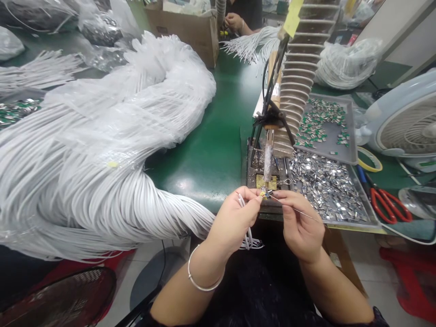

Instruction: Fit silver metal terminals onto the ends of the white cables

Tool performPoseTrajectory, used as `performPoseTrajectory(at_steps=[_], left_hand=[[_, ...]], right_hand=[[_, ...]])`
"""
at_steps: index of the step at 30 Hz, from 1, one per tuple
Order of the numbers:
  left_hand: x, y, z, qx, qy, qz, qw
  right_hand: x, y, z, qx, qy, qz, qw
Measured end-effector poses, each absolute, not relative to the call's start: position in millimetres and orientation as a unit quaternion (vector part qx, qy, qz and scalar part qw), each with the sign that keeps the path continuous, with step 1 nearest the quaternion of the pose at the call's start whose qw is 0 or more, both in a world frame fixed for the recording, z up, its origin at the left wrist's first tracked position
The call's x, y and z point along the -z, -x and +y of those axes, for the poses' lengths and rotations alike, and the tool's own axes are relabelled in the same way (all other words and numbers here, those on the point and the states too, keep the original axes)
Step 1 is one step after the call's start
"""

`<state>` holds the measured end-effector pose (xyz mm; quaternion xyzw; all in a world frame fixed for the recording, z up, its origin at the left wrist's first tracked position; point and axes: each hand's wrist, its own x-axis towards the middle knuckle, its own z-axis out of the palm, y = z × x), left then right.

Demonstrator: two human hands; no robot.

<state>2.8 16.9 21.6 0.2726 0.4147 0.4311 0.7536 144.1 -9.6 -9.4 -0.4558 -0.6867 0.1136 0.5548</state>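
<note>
My left hand (235, 218) is closed, with a white cable (250, 236) looped through its fingers. At its fingertips is a small metal connector (264, 194), held right under the tip of a fixed soldering iron (268, 156). My right hand (301, 225) pinches a thin solder wire (299, 212), which runs back over the palm. Its fingertips sit close beside the connector; whether they touch it, I cannot tell. A yellow sponge (261, 181) lies in the stand just behind the fingertips.
A big bundle of white cables (102, 181) covers the left side. On the right are a tray of metal shells (327, 190), a tray of green-board connectors (347, 109), red-handled scissors (391, 204) and a fan (408, 118). A ribbed hose (303, 68) hangs behind the iron. Opposite, a person's hand (234, 22) works.
</note>
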Motion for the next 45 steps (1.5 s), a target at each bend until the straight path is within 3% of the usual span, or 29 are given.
performPoseTrajectory(at_steps=[45], left_hand=[[-32.7,-1.3,19.2,-0.44,-0.276,0.406,0.752]], right_hand=[[2.4,-135.3,-2.2,-0.074,0.443,-0.69,0.568]])
